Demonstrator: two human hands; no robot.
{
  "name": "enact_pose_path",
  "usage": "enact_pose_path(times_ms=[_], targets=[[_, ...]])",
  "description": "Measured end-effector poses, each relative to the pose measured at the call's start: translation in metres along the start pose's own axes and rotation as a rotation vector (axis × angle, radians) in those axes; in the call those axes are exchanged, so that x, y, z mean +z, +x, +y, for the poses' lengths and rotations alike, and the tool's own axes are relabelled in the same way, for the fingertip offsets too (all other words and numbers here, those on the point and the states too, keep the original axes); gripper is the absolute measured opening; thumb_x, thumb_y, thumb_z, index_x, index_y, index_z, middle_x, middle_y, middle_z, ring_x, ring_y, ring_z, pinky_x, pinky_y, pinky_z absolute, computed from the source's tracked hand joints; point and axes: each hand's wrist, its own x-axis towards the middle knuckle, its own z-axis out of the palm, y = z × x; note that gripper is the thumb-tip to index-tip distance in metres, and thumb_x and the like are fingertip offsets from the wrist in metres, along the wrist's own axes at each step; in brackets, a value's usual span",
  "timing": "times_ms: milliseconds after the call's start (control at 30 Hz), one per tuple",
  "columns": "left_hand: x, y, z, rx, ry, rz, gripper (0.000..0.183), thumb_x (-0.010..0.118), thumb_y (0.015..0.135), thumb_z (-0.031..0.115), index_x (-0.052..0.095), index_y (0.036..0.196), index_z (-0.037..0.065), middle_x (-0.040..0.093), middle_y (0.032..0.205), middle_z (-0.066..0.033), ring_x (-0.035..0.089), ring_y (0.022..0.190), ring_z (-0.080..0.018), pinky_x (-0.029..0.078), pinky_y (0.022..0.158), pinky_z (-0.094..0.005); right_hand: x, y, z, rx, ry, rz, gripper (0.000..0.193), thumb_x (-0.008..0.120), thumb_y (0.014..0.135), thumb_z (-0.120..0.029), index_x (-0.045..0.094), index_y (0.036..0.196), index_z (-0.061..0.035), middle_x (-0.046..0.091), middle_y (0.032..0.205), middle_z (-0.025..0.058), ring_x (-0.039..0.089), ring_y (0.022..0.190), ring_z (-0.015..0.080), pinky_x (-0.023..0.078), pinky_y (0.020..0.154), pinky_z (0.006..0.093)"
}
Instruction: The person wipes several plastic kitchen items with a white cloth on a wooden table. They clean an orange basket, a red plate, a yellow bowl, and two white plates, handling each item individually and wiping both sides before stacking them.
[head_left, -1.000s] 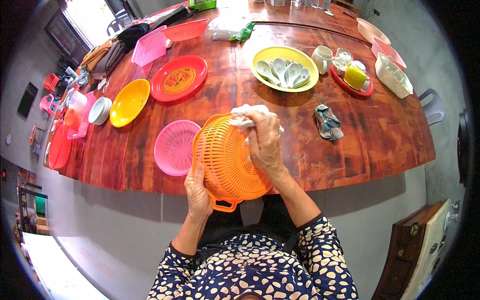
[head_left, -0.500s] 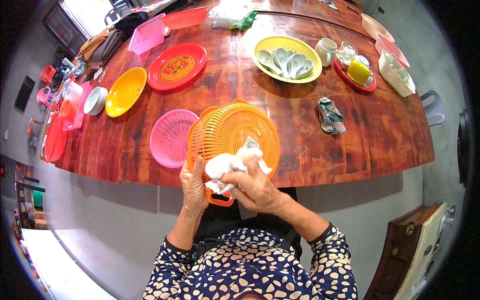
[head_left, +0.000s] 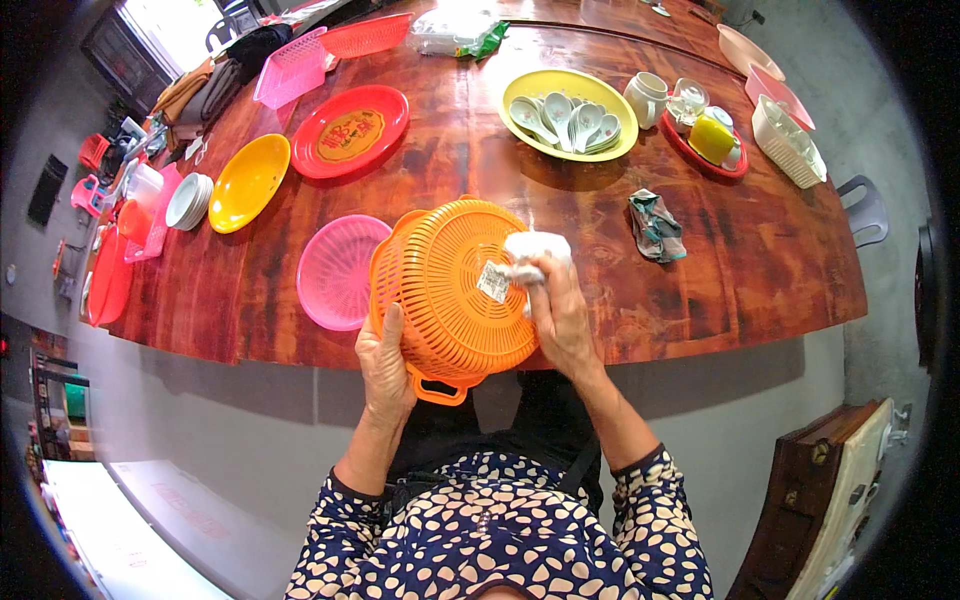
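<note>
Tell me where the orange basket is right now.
In the head view, the orange basket is near the centre, held by the left hand, just right of the round pink basket.

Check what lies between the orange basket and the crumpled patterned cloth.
The head view shows the right hand with a white cloth at the orange basket, then bare red-brown tabletop up to the patterned cloth.

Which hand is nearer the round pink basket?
Left. The left hand, gripping the orange basket, is just below-right of the pink basket; the right hand is farther right, across the orange one.
</note>
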Motion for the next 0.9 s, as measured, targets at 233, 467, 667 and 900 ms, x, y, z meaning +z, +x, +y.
enact_pose_path(times_ms=[233, 467, 667, 900], targets=[[0.017, -0.009, 0.004, 0.028, 0.112, -0.029, 0.037, 0.065, 0.09, 0.017, 0.053, 0.12, -0.002, 0.063, 0.112, -0.0076, 0.062, 0.096, -0.0132, 0.052, 0.084, -0.0282, 0.001, -0.042, -0.063, -0.28, 0.085, -0.136, 0.044, 0.064, 0.075, 0.005, 0.055, 0.117, -0.0035, 0.051, 0.121, 0.0278, 0.049, 0.118, 0.0438, 0.041, 0.099, 0.0496], [0.037, -0.022, -0.001, 0.156, 0.288, -0.148, 0.039, 0.072, 0.084, 0.015, 0.056, 0.116, 0.0, 0.064, 0.105, -0.0041, 0.06, 0.092, -0.0097, 0.051, 0.082, -0.026, -0.006, 0.002, -0.071, -0.315, 0.094, -0.041, 0.041, 0.067, 0.066, 0.003, 0.063, 0.106, -0.0034, 0.052, 0.123, 0.0246, 0.053, 0.115, 0.0407, 0.045, 0.096, 0.0468], [0.047, -0.031, -0.004, 0.216, 0.567, -0.146, 0.033, 0.079, 0.077, 0.011, 0.059, 0.102, 0.003, 0.067, 0.093, -0.0006, 0.059, 0.084, -0.0058, 0.05, 0.074, -0.0241, -0.028, 0.014, -0.099, -0.786, -0.268, -0.206, 0.027, 0.064, 0.068, -0.013, 0.066, 0.092, -0.0017, 0.059, 0.109, 0.0152, 0.059, 0.104, 0.032, 0.049, 0.09, 0.0424], [0.035, -0.038, -0.009, 0.185, 0.421, -0.311, 0.037, 0.069, 0.087, 0.018, 0.054, 0.115, -0.001, 0.064, 0.103, -0.004, 0.059, 0.089, -0.0083, 0.049, 0.08, -0.0243, -0.049, 0.063, -0.084, -0.442, -0.065, -0.162, 0.03, 0.065, 0.071, 0.002, 0.06, 0.099, -0.0053, 0.059, 0.099, 0.0172, 0.058, 0.093, 0.0374, 0.048, 0.081, 0.044]])
